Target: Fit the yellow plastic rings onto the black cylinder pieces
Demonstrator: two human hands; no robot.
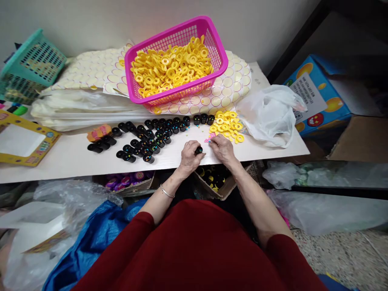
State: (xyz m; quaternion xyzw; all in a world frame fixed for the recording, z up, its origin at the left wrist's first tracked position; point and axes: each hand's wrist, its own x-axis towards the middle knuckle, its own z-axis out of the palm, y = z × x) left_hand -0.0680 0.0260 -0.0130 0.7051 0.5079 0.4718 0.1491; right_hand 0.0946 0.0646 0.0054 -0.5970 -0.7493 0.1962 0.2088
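My left hand (190, 157) is wrapped round a small black cup (199, 150), its mouth facing up with coloured bits inside. Just to the right, my right hand (222, 148) has its fingers pinched together at a little pile of pink pieces (207, 140). A speck of blue shows at those fingertips, but what they hold is too small to make out. Beyond the right hand lies a heap of yellow ring-shaped pieces (226, 121). Many more black cups (148, 157) stand or lie in rows on the white tabletop (165, 159), several with coloured bits inside.
A pink basket (222, 60) full of yellow rings sits at the back on sheets of round stickers (239, 81). A white plastic bag (269, 115) and a blue box (321, 97) are at the right. Under the table edge stands a carton (222, 194) of black and yellow parts.
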